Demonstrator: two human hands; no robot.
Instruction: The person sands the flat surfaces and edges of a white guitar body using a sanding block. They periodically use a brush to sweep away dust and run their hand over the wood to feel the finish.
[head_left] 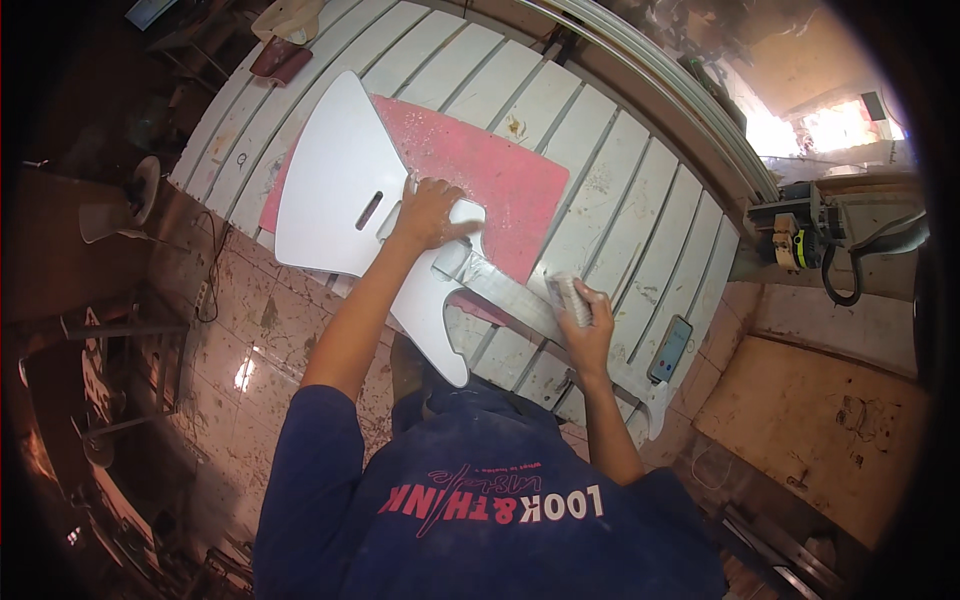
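A white, angular guitar body lies across a pink board, with its neck reaching down-right to a white headstock; the neck's surface looks dusty or taped. My left hand grips the body near the neck joint, fingers bent and thumb spread toward the upper horn. My right hand is closed on a pale rectangular block at the neck's upper side. A phone lies just beyond the right hand, near the headstock.
The slatted white table stands on tiled floor. Cloth items sit at its far-left corner. A metal rail with machinery runs along the right, above a wooden board. A fan-like object and metal frames are at left.
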